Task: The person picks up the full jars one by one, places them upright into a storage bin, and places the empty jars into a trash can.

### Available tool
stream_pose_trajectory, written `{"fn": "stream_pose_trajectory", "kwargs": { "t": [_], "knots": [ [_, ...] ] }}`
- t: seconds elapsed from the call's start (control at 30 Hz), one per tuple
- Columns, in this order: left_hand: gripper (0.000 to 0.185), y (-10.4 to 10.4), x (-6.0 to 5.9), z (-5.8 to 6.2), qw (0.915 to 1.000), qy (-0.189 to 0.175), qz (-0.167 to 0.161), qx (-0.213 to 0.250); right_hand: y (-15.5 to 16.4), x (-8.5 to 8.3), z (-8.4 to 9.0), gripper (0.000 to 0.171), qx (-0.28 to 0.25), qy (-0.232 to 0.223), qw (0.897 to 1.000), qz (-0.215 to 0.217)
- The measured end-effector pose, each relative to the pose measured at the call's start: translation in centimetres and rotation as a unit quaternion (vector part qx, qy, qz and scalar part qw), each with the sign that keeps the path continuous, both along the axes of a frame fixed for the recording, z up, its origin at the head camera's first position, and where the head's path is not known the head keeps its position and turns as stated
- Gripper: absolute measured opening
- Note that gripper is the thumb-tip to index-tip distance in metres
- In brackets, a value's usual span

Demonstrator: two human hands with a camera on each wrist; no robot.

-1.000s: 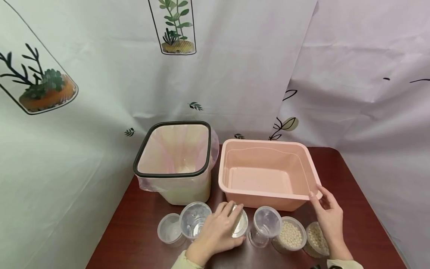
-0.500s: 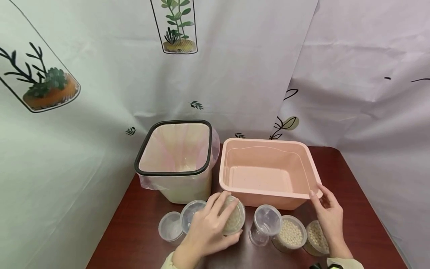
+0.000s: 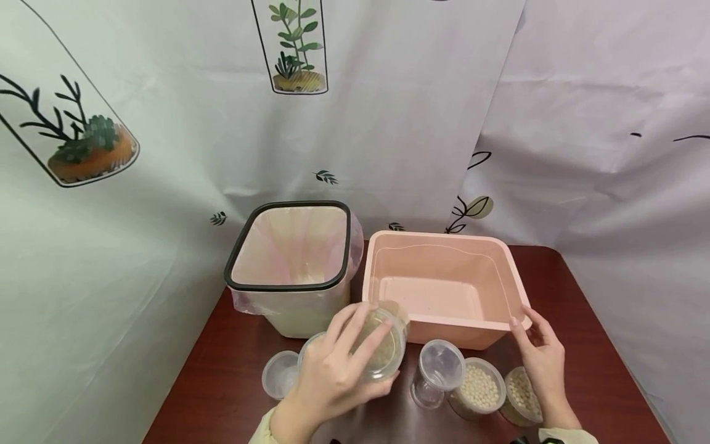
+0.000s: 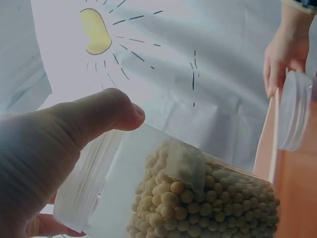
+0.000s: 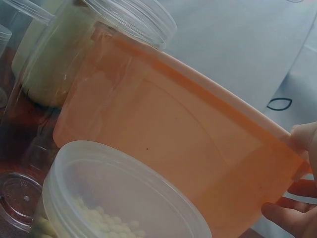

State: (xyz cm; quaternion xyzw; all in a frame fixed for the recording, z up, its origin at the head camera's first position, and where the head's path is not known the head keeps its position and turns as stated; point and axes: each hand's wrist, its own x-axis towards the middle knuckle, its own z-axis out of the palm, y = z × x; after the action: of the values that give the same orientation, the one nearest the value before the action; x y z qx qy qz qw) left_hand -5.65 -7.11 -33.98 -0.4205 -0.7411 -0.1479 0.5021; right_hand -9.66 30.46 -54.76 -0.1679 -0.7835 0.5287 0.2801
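our left hand (image 3: pixel 333 370) grips a jar of beans (image 3: pixel 383 348), tilting it toward the pink tub (image 3: pixel 444 320); our right hand (image 3: pixel 540 357) holds its rim.

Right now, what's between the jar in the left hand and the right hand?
Head view: an empty clear jar and a bean-filled jar stand between the lifted jar and right hand.
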Motion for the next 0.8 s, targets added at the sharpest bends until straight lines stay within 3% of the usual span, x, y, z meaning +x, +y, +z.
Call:
{"fn": "stream_pose_trajectory", "kwargs": {
  "t": [0.2,0.47,0.7,0.8],
  "knots": [
    [0.056,0.2,-1.3,0.3,0.9999,0.006,0.014,0.006,-0.4,0.1,0.5,0.044,-0.006,-0.004,1.0,0.002],
    [0.057,1.4,-3.4,-0.2,0.9995,-0.007,0.02,0.024,-0.8,0.3,1.4,0.044,-0.006,0.006,1.0,0.008],
    [0.056,2.4,-5.3,-1.3,0.9972,-0.051,0.043,0.035,-2.6,1.4,4.5,0.044,-0.016,-0.009,1.0,0.008],
    [0.057,2.8,-6.2,-1.9,0.9952,-0.077,0.056,0.022,-2.4,1.4,4.3,0.044,-0.02,-0.013,1.0,0.008]
  ]
}}
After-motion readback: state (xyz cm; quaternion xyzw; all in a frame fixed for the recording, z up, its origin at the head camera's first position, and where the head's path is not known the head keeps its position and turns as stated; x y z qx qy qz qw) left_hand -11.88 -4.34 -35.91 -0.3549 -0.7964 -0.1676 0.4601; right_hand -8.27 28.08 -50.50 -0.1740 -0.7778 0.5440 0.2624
